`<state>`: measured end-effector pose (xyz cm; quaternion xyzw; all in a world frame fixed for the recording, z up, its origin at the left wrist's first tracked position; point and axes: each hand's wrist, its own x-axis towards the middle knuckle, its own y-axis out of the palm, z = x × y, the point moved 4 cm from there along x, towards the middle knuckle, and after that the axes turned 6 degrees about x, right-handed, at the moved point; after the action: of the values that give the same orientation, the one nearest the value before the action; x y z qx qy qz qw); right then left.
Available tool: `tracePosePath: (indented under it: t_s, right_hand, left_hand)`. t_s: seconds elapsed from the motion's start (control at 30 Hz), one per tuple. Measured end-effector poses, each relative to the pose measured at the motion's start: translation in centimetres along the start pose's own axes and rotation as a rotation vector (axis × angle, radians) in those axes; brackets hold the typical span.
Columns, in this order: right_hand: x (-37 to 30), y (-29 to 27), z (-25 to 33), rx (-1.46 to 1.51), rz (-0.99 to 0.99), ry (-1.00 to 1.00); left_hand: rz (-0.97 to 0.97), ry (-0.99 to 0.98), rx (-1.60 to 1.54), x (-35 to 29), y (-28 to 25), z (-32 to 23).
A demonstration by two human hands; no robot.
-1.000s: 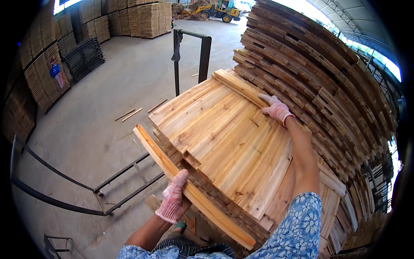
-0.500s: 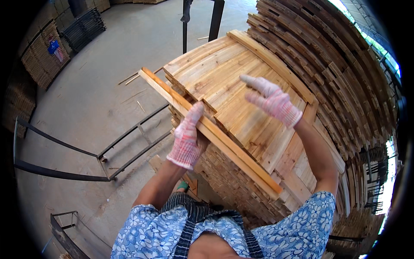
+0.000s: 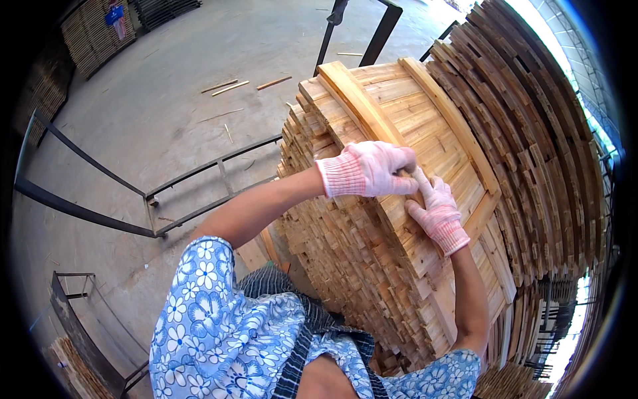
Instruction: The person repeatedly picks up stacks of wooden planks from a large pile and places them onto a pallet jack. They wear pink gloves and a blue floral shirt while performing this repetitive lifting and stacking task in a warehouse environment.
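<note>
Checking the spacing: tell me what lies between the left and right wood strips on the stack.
The head view shows only flat boards between the left strip and right strip, beyond the left hand and right hand.

The long, straight, honey-yellow wooden strip (image 3: 364,102) looks planed smooth, with a faint sheen. The flat, pale wooden planks (image 3: 435,143) under it are smooth too, grain showing, but the tall tan stack of sawn boards (image 3: 339,256) looks rough and matt down its side. The pink-and-white gloves (image 3: 344,175) are matt, knitted cloth. The curved black frame (image 3: 90,215) looks like metal, the grey floor (image 3: 159,133) like dull concrete.
</note>
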<state>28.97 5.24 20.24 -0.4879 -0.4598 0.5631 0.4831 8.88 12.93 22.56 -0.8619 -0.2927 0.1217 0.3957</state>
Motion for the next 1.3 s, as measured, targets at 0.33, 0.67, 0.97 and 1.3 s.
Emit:
tracePosePath:
  t_s: [0.33, 0.67, 0.97, 1.3]
  right_hand:
    - [-2.1, -1.0, -0.1, 0.132, -0.124, -0.118]
    - [-19.6, -8.0, -2.8, 0.178, -0.632, 0.203]
    - [-62.7, 24.6, -17.5, 0.452, -1.168, 1.734]
    - [-64.0, 59.4, -20.9, 0.879, -1.804, 2.003]
  left_hand:
    - [-0.074, 0.503, 0.709, 7.7, -0.5, 3.2]
    - [-0.295, 0.697, 0.451, 1.2, 5.5, -3.8]
    - [0.93, 1.058, -0.147, -11.2, 44.4, -23.3]
    - [1.053, 0.581, -0.27, -11.7, 72.5, -39.9]
